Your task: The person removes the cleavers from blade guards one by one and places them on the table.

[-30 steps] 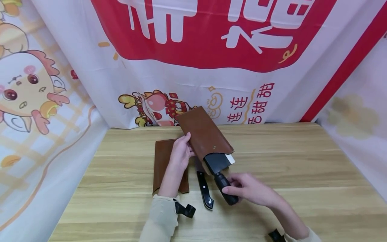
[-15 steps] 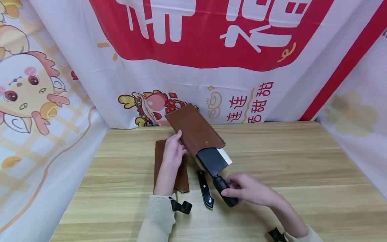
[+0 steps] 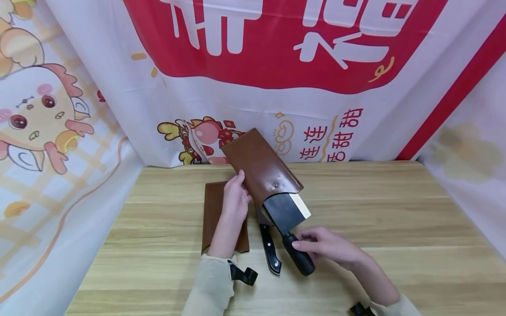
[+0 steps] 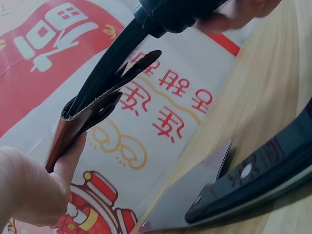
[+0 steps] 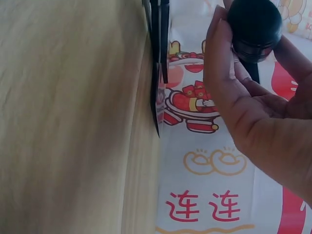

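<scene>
In the head view my left hand (image 3: 235, 199) grips the left edge of a brown leather knife sheath (image 3: 261, 162), raised and tilted over the table. A cleaver (image 3: 283, 211) sits partly inside it, with the rear of its dark blade and a bright strip showing below the sheath's mouth. My right hand (image 3: 330, 248) holds the cleaver's black handle, thumb near the blade end. From the left wrist, the sheath's mouth (image 4: 92, 109) appears edge-on around the blade. The handle's round butt (image 5: 256, 29) lies between thumb and fingers in the right wrist view.
Below the raised sheath, a second knife (image 3: 270, 252) with a black riveted handle lies on the wooden table (image 3: 387, 206). Another brown sheath (image 3: 213, 206) lies flat under my left forearm. A printed cloth (image 3: 237, 101) hangs along the table's back edge.
More of the cleaver's blade shows outside the sheath than one second ago. The raised sheath shifted left, then back right. My right thumb now lies farther up the handle, towards the blade.
</scene>
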`<action>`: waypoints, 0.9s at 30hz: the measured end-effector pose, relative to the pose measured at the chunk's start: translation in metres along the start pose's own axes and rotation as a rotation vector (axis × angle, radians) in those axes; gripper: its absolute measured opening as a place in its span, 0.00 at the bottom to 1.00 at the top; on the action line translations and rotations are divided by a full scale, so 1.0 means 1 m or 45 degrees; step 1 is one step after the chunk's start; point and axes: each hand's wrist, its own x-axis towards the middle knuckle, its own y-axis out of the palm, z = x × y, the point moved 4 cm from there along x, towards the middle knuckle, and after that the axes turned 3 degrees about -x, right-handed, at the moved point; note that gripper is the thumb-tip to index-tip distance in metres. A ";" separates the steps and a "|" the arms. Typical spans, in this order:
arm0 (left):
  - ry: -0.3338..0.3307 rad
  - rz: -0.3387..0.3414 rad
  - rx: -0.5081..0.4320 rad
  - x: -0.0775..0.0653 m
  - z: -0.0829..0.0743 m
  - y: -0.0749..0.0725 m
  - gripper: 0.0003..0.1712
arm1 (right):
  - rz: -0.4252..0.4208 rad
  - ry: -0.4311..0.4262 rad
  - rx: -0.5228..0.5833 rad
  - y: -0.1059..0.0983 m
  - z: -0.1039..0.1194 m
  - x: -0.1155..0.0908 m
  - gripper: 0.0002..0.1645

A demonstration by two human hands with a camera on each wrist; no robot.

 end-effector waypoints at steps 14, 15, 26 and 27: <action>0.008 0.031 0.035 -0.006 0.007 0.008 0.22 | 0.067 0.007 0.138 0.008 -0.006 0.003 0.24; 0.002 0.036 0.044 -0.006 0.008 0.009 0.21 | 0.075 0.008 0.157 0.009 -0.006 0.002 0.25; -0.024 0.054 0.106 -0.006 0.007 0.010 0.23 | 0.101 -0.011 0.159 0.008 -0.003 0.000 0.24; -0.027 0.055 0.108 -0.006 0.007 0.009 0.23 | 0.099 -0.008 0.152 0.007 -0.002 0.000 0.24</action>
